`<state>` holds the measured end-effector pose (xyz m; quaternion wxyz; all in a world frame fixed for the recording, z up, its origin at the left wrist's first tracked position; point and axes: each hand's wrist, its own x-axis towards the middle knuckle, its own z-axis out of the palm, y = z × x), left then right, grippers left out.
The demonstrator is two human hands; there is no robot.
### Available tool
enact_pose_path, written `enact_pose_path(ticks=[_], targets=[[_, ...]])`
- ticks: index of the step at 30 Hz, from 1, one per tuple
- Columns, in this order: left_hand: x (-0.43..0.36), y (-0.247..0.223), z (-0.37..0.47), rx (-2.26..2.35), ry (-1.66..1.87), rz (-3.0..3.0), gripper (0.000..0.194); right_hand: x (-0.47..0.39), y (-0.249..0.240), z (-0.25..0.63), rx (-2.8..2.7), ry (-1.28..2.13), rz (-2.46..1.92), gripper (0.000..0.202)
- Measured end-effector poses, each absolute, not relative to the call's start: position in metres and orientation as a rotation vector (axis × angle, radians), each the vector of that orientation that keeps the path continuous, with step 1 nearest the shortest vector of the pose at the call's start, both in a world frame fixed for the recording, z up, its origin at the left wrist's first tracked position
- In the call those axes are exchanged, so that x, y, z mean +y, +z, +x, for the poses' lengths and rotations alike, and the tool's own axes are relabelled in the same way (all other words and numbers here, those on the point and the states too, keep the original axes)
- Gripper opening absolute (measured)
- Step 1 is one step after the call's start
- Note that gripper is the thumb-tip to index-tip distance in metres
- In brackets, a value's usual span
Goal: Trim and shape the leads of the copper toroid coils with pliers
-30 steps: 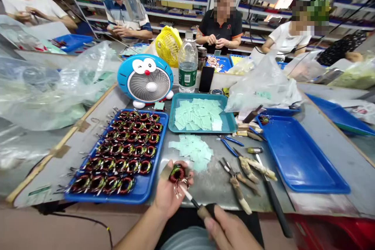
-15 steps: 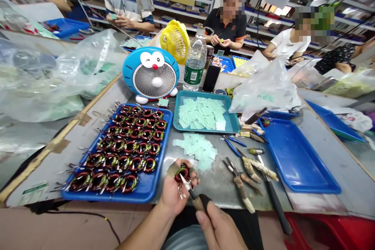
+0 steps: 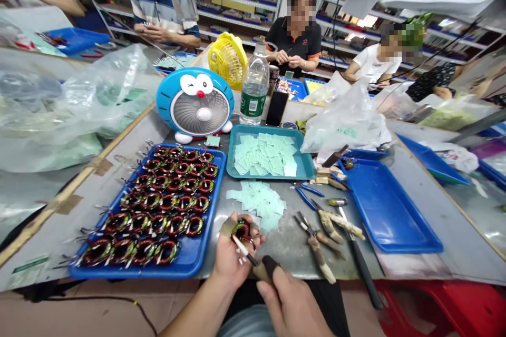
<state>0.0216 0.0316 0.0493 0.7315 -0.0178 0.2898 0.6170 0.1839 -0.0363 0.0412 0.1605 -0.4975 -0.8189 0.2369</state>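
- Your left hand grips a coil, your right hand a white-tipped tool.
- Left blue tray: rows of coils.
- Teal tray: pale green cards.
- Right blue tray: apparently another coil.

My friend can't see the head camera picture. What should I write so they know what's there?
A person's left hand holds a wire-wound ring while the right hand points a white-tipped tool at it. A blue tray at left holds rows of similar rings; green cards lie ahead, and pliers to the right.
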Motion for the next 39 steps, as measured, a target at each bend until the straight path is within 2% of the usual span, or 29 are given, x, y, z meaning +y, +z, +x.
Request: enact_pose_path(ticks=[4,6,16,22,27,31,36,39], targets=[[0.030,0.047,0.021,0.603,1.356,0.001,0.038,-0.039,0.043,0.202,-2.161,1.142,-1.530,0.037],[0.030,0.045,0.021,0.592,1.357,0.010,0.037,-0.039,0.045,0.206,-2.141,1.272,-1.520,0.035],[0.032,0.041,0.022,0.563,1.326,0.071,0.031,-0.034,0.046,0.196,-2.072,1.514,-1.590,0.035],[0.031,0.039,0.023,0.582,1.322,0.071,0.029,-0.034,0.056,0.178,-2.168,1.233,-1.694,0.034],[0.032,0.039,0.021,0.603,1.312,0.047,0.031,-0.030,0.066,0.167,-2.032,1.388,-1.720,0.032],[0.034,0.039,0.022,0.626,1.325,0.037,0.032,-0.030,0.063,0.163,-2.224,1.021,-1.782,0.028],[0.033,0.047,0.022,0.624,1.338,0.014,0.030,-0.031,0.054,0.171,-2.202,0.917,-1.584,0.022],[0.027,0.057,0.023,0.597,1.338,0.016,0.029,-0.032,0.054,0.181,-2.270,0.735,-1.479,0.022]])
